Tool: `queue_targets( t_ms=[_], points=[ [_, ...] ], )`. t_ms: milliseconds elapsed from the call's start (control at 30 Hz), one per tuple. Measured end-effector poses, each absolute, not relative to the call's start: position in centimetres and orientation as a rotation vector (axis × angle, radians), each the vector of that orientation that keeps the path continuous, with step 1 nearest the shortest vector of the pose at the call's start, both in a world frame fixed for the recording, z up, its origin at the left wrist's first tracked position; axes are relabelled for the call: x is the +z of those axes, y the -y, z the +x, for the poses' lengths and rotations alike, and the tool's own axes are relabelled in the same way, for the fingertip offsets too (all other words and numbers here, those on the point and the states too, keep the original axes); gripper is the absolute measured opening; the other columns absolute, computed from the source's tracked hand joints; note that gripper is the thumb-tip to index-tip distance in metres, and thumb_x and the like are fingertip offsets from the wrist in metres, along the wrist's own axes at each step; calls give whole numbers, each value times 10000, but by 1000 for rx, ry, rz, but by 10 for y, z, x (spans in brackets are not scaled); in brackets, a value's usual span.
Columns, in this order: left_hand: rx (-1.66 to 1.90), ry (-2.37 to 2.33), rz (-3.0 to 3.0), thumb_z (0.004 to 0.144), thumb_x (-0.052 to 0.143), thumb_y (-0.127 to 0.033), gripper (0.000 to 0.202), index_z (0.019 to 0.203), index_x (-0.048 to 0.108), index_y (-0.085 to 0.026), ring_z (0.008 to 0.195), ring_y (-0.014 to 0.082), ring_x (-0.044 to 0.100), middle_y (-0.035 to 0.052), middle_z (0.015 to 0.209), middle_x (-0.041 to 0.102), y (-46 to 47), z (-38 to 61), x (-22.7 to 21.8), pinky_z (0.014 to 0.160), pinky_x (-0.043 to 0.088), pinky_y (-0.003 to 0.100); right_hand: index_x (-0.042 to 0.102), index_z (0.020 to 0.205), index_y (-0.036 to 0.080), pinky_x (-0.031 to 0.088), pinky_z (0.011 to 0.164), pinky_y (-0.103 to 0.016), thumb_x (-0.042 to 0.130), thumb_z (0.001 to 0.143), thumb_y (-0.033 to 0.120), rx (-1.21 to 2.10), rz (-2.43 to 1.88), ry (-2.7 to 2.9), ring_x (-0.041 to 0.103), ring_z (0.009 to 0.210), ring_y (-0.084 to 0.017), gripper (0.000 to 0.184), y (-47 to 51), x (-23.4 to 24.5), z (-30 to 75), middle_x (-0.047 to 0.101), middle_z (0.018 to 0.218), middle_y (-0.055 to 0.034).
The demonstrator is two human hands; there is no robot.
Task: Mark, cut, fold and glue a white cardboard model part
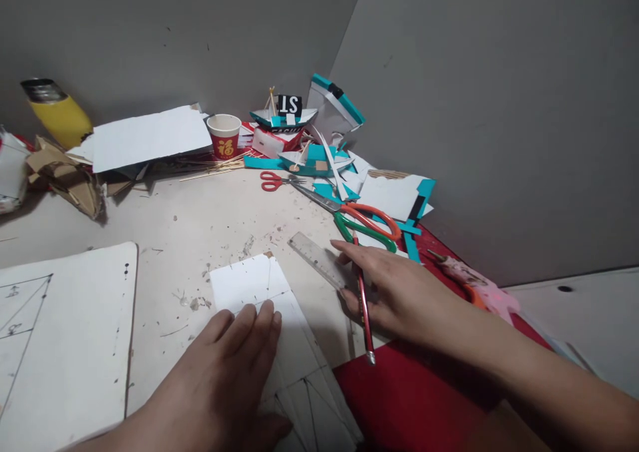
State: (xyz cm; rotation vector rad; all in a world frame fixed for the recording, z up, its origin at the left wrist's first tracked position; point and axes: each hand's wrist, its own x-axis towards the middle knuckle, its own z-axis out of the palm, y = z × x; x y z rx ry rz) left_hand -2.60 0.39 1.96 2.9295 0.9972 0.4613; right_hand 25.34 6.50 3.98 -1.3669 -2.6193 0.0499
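My left hand [234,362] lies with its fingers stretched over a white sheet of card [294,332] marked with drawn lines and dots. In my right hand [394,285] is a dark red pencil [366,312], its silvery end pointing down toward me. The fingers of that hand also reach a clear ruler [317,260] on the table; whether they grip it I cannot tell. Just beyond the right hand lie large scissors [344,211] with orange and green handles. Small red-handled scissors [272,182] rest farther back.
A board with drawn lines [90,332] lies at left. Along the wall stand a yellow bottle [62,116], a red paper cup [224,142] and small paper boats [284,118]. Teal and white scraps [394,196] and a pink glue gun [479,285] lie at right.
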Motion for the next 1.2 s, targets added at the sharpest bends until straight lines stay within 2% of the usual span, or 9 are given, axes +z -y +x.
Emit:
queue_targets(
  t_ms=[200, 400, 700, 867, 1033, 1200],
  points=[
    [538, -1006, 2951, 862, 541, -440, 551, 1242, 572, -42, 1126, 286, 599, 155, 1291, 639, -4, -25, 18, 920, 424, 389, 450, 1363, 75, 583, 858, -383, 560, 849, 232, 232, -1322, 2562, 681, 1019, -252, 549, -57, 54, 252, 684, 1171, -169],
    [514, -1009, 2930, 829, 599, -394, 563, 1261, 563, -36, 1128, 296, 602, 153, 1312, 626, -3, -25, 23, 911, 444, 400, 465, 1340, 85, 569, 884, -395, 540, 881, 244, 227, -1223, 2647, 639, 1105, -270, 491, -53, 56, 246, 627, 1271, -197],
    [516, -1014, 2945, 855, 554, -454, 555, 1228, 600, -46, 1112, 290, 618, 151, 1289, 641, -4, -25, 19, 908, 457, 391, 490, 1311, 44, 582, 813, -386, 526, 846, 199, 110, -1236, 2670, 654, 1020, -279, 491, -63, 48, 245, 661, 1161, -205],
    [452, -1032, 2871, 848, 599, -431, 564, 1288, 564, -80, 1171, 286, 583, 144, 1343, 605, -3, -26, 23, 963, 434, 385, 516, 1295, 31, 590, 763, -401, 525, 814, 187, 44, -1295, 2670, 670, 946, -288, 506, -71, 39, 249, 689, 1070, -194],
    [469, -1009, 2963, 848, 576, -464, 572, 1243, 592, -51, 1144, 281, 586, 148, 1316, 625, -2, -26, 21, 950, 421, 377, 509, 1314, 24, 589, 778, -412, 544, 816, 208, 4, -1265, 2668, 666, 968, -298, 532, -76, 34, 250, 684, 1106, -204],
    [664, -1051, 2977, 878, 473, -505, 580, 1240, 594, -69, 1164, 284, 558, 150, 1299, 635, 1, -25, 3, 990, 387, 396, 483, 1331, 36, 576, 844, -376, 558, 855, 223, 84, -1190, 2659, 652, 1041, -270, 517, -67, 43, 248, 660, 1193, -206]
  ],
)
